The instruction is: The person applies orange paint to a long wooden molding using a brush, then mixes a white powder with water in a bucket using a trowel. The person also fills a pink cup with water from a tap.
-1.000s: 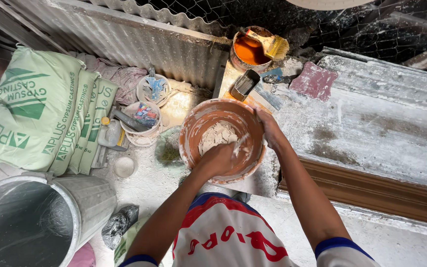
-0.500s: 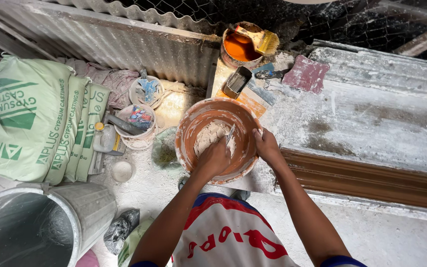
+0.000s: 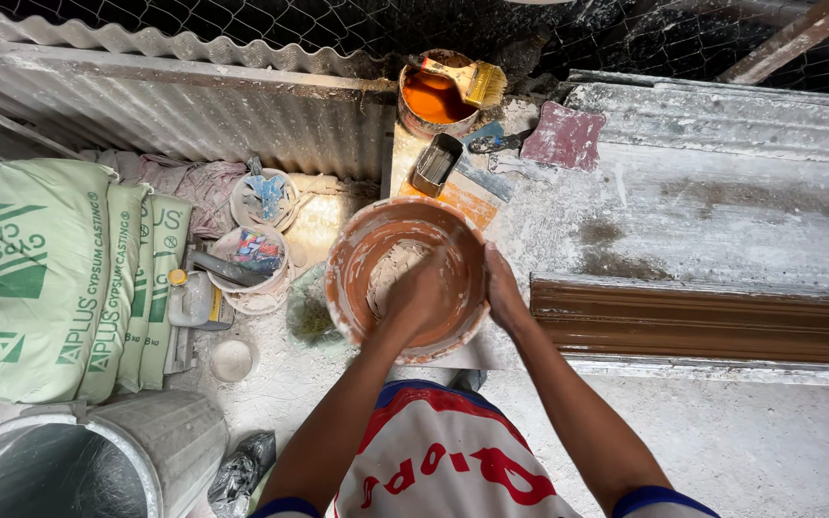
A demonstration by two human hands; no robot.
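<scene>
1. Looking down from the head view: orange bowl (image 3: 343, 264) set at the near left corner of the white-dusted tabletop (image 3: 722, 221), seemingly close to its edge, with a lump of white paste (image 3: 390, 269) inside.
2. Left hand (image 3: 419, 297) sunk into that paste with fingers bent downward; clenched on a lump or loose, cannot tell, since only its back shows.
3. Right hand (image 3: 503, 293) clasped on the bowl's right rim, steadying it.
4. Likely to tip or slide off the corner toward the floor if pressed hard on the near side, or if the wet rim slips from the right hand's grasp.
5. Could slop paste over the rim with fast stirring, onto the brown moulding (image 3: 702, 321) lying just right of the bowl.
6. Might knock the metal scraper (image 3: 438, 163) just beyond the bowl, or the paint can (image 3: 434, 96) with a brush (image 3: 472, 82) across its mouth farther back, if shoved away from the body; orange paint then spilling over the tabletop.
7. May stiffen into lumps if worked slowly, judging by the thick look of the paste.
8. On the floor to the left, small tubs (image 3: 259, 254) and green sacks (image 3: 31, 278) in the path of any spill.
</scene>
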